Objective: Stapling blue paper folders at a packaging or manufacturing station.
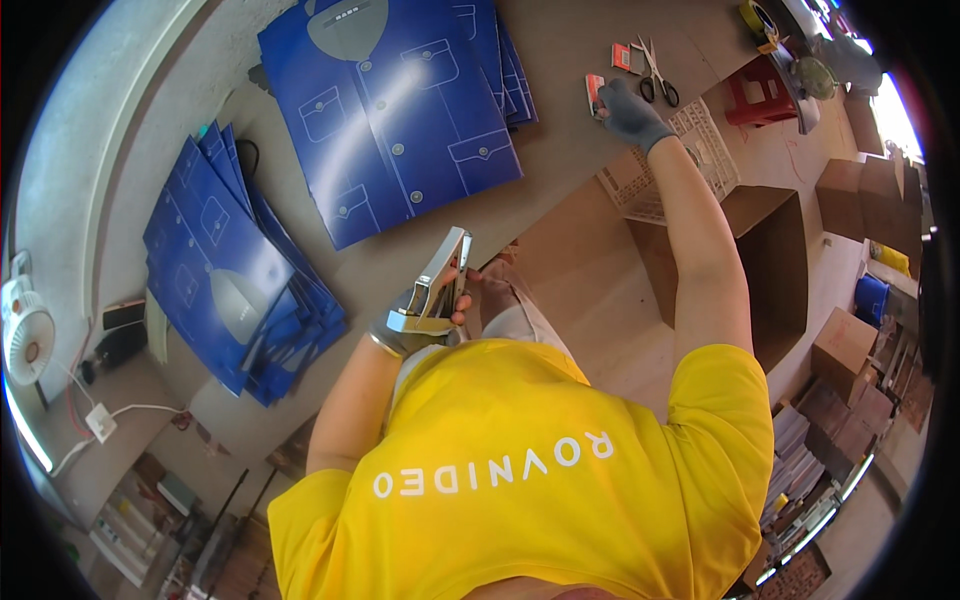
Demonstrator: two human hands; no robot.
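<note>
My left hand [405, 325], in a grey glove with bare fingertips, is closed around a silver metal stapler [440, 280] near my lap. At the table's far right, my right hand [632, 115], also gloved in grey, is closed with its fingertips on a small red-and-white box [594, 94]. Beside it lie a second small red box [627, 57] and black-handled scissors [655, 80]. Blue glossy folders printed like a buttoned jacket [400, 140] lie stacked in front of me. Another fanned pile of blue folders [215, 260] is at the left.
Below the table's right edge stand an open cardboard box [765, 290] and a beige plastic crate [705, 160]. A red stool [757, 95] is beyond them. At the far left are a white fan [28, 335] and a corded power socket [101, 422]. A tape roll [758, 20] lies top right.
</note>
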